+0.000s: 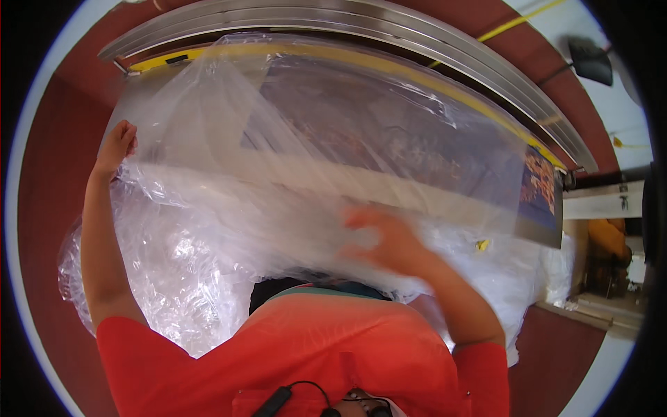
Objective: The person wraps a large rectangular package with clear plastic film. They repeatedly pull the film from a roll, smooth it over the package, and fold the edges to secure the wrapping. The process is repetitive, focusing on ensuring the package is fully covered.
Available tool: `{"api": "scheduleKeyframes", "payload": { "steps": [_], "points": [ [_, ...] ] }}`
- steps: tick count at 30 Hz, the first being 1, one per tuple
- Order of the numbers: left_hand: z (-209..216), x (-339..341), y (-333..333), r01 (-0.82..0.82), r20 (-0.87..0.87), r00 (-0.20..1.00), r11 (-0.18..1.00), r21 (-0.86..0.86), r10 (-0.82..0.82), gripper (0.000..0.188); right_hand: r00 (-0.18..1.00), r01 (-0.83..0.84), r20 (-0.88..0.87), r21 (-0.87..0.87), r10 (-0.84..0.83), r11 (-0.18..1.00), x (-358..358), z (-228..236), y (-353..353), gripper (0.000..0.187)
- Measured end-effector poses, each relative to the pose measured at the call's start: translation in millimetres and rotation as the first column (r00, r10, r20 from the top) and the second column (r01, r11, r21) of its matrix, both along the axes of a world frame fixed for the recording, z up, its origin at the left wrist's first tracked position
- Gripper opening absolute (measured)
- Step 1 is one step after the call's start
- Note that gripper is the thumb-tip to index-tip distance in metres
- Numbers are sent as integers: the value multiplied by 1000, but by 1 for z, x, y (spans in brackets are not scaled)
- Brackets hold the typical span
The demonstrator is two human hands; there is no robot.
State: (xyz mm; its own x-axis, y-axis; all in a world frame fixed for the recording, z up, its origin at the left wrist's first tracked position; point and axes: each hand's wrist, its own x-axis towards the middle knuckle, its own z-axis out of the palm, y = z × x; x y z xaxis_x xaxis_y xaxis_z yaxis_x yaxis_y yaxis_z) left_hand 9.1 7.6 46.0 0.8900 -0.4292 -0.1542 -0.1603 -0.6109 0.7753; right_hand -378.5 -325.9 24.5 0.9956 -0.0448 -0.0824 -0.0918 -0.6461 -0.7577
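Observation:
A large clear plastic sheet (pixel 229 132) stretches over the work surface in front of me, wrinkled on its left part and smoother on the right. My left hand (pixel 119 146) is closed at the sheet's left edge, its fingers pinching the film. Over the near middle of the plastic, my right hand (pixel 385 240) is blurred by motion, with thumb and fingers apart and nothing visible between them. Beneath the film lies a dark blue-purple printed panel (pixel 538 191) with orange and gold markings, its right end uncovered.
A long metal bar (pixel 347 17) runs along the back, with a yellow strip (pixel 149 62) before it. Crumpled clear plastic (pixel 174 278) heaps around my body. A small yellow scrap (pixel 482 244) lies on the plastic at right. A black lamp-like object (pixel 590 61) stands at far right.

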Motion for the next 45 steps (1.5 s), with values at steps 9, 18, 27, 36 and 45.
{"api": "scheduleKeyframes", "payload": {
  "steps": [9,18,27,36,45],
  "points": [
    [101,-49,-44,43,117,993,982,-185,-21,19,857,383,-358,-37,-370,923,-189,57,-162,30],
    [156,-172,-286,266,-119,812,544,-796,-571,13,544,722,838,-445,-38,529,-123,102,-150,37],
    [1,-152,-339,547,338,828,774,-318,-447,20,828,505,-470,393,-304,769,-66,34,-24,20],
    [-42,-158,-307,438,521,808,871,-220,-275,34,940,219,-1,770,-342,599,-11,-22,47,24],
    [19,-267,-196,920,763,44,324,221,-645,38,919,291,248,101,-307,951,-37,16,47,13]
  ]
}}
